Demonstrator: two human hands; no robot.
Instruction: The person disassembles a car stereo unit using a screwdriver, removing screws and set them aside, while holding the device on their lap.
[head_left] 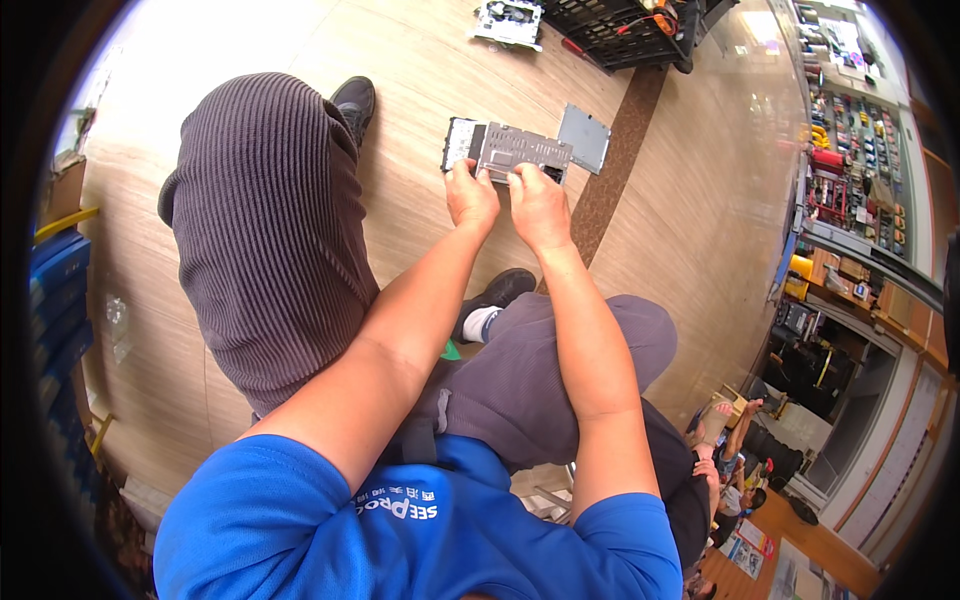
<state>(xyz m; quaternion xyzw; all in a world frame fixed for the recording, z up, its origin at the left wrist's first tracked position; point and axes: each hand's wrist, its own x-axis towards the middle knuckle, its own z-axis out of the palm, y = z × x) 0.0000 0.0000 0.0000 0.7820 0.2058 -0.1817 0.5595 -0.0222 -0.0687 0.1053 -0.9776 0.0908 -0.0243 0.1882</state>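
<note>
Both hands are stretched out in front of me over the tiled floor. They are on a flat, grey metal-cased electronic unit (pixel 522 148), with vent slots in its top and a black-edged end at its left. My left hand (pixel 472 198) is closed on the near left edge, thumb and fingertips against the casing. Farther right, my right hand (pixel 541 208) pinches the same near edge with its fingertips. Just beyond the unit's right end lies a thin, grey sheet-metal cover (pixel 583 138). What sits under the casing is too small to make out.
At the top, a black plastic crate (pixel 600 30) holds tools, with a red-handled tool (pixel 574 47) beside it. A metal mechanism (pixel 508 22) lies to its left. Blue boxes (pixel 62 300) stack at the left; loaded shelves (pixel 858 160) line the right. Other people's arms (pixel 712 440) show lower right.
</note>
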